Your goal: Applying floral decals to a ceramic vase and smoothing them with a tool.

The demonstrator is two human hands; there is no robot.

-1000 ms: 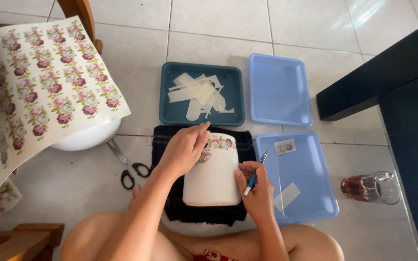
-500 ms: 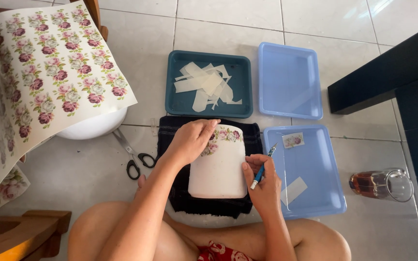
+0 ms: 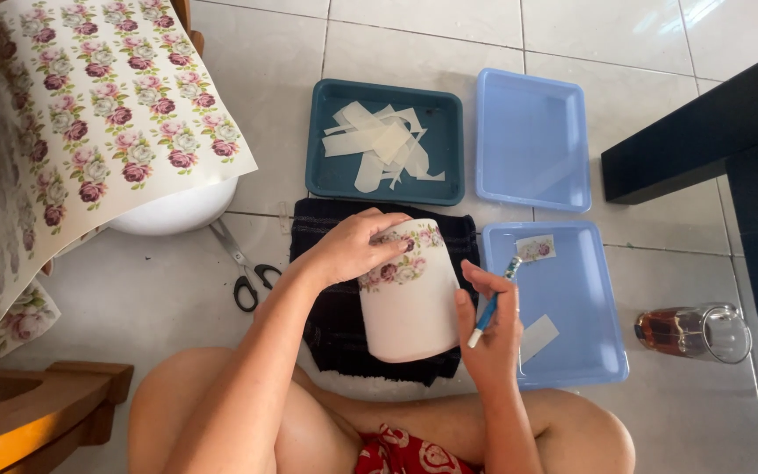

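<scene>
Pressing a rose decal band flat is what seems to be in hand, so it is judged that the strip should be smoothed slowly from its middle outwards, so that no wrinkle or bubble is left under it. The white ceramic mug [image 3: 410, 294] is laid on its side on a dark folded towel [image 3: 331, 303], just in front of the knees. The left hand [image 3: 353, 248] is closed over the mug's upper part, with the fingers curled on the flower band. A thin blue-and-white tool [image 3: 495, 298] is gripped like a pen in the right hand [image 3: 493, 329], and the mug's side is touched by its thumb. The mug is smooth and glossy, and the towel looks soft. Pale paper scraps are held in a teal tray [image 3: 326, 180]. A small flower decal [image 3: 537, 248] is seen in the near blue tray [image 3: 585, 347]. Scissors [image 3: 243, 268] are lying on the tiled floor [image 3: 686, 421].
</scene>
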